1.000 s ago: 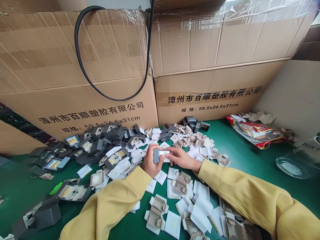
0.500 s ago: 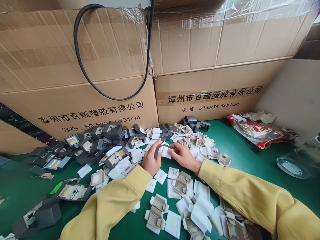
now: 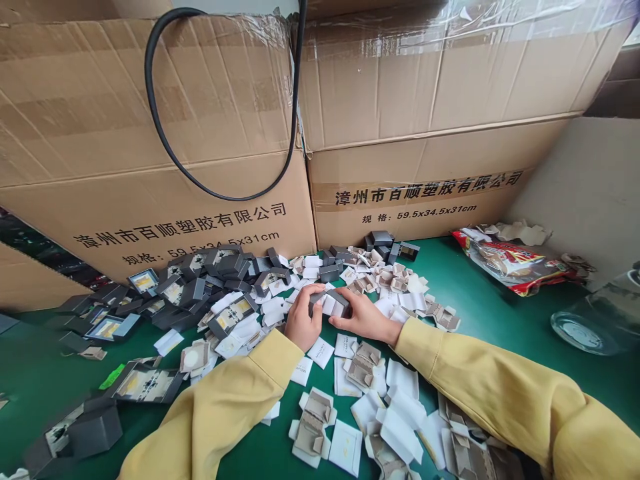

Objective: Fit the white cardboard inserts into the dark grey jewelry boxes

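Between my two hands is a small dark grey box (image 3: 343, 303) with a white piece (image 3: 329, 305) showing in its middle. My left hand (image 3: 304, 319) is closed on the box's left side, the thumb toward me. From the right, my right hand (image 3: 367, 316) grips the other side with fingers on top and thumb below. The fingers hide part of the box. Just under the hands lie white printed cards (image 3: 321, 353) and an unfolded grey-brown cardboard insert (image 3: 365, 365).
A heap of dark boxes (image 3: 187, 293) lies to the left. Folded white and brown inserts (image 3: 393, 277) spread behind my hands. At right are a red snack bag (image 3: 517, 260) and a clear glass container (image 3: 585, 333). Large cartons (image 3: 240, 180) stand behind, with a black cable (image 3: 167, 143) hanging down.
My right fingers have shifted over the box's right side, and that dark side now stands up against the white piece. My left hand stays nearly in place.
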Motion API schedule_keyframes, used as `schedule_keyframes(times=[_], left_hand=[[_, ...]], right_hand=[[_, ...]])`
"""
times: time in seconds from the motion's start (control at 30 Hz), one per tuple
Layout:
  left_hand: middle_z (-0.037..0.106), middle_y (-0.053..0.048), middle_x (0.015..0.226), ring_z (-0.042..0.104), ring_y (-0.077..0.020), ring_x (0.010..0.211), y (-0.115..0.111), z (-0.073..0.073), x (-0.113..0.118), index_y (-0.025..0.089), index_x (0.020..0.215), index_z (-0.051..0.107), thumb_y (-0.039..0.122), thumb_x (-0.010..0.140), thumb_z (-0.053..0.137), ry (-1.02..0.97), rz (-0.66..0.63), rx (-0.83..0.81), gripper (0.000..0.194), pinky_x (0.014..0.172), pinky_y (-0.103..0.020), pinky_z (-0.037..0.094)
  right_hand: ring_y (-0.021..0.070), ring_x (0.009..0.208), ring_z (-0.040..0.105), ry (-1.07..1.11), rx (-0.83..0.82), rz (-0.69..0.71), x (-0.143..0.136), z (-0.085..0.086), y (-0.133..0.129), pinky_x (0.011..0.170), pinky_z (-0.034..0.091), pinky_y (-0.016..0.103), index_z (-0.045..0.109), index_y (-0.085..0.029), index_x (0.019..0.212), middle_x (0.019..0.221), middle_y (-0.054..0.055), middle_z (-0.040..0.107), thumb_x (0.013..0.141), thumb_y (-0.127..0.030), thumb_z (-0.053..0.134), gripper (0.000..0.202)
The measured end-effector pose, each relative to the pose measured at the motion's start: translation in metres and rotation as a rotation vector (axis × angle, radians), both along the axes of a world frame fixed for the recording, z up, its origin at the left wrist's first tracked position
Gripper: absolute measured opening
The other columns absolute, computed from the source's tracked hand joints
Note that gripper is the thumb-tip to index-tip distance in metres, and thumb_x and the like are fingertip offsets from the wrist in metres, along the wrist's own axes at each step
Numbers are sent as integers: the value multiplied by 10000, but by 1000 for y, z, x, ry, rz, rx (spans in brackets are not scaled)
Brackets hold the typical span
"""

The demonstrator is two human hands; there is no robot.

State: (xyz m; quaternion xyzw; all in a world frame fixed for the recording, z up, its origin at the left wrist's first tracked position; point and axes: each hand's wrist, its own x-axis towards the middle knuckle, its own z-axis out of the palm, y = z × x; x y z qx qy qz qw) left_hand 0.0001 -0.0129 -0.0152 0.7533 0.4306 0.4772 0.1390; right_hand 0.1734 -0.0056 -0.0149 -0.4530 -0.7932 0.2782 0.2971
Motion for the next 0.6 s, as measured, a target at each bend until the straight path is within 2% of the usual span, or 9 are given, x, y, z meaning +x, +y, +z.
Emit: schedule_keyframes(times=[0.33,0.47,0.6], left_hand=[[562,-81,1075,527,-173,1052,0,3,0,192,964,463,109,802,431,39,-49,-5,185,923,-359,424],[571,-68,1079,528,-173,1054,3,3,-1,197,957,470,131,797,455,-9,2,-60,174,931,-352,415],[564,-70,1038,533,-187,1024,3,3,0,196,970,463,173,785,503,-15,39,-92,190,908,-364,425]], right_hand=[[142,639,552,33,33,-25,1,-3,1,608,434,254,481,-180,1109,836,39,627,753,-322,555,390],[140,606,544,92,-19,-80,0,-2,1,573,429,249,467,-185,1130,754,18,621,790,-371,519,391],[141,580,525,111,-20,-154,-1,0,1,560,419,251,505,-186,1067,666,4,598,811,-405,490,338]])
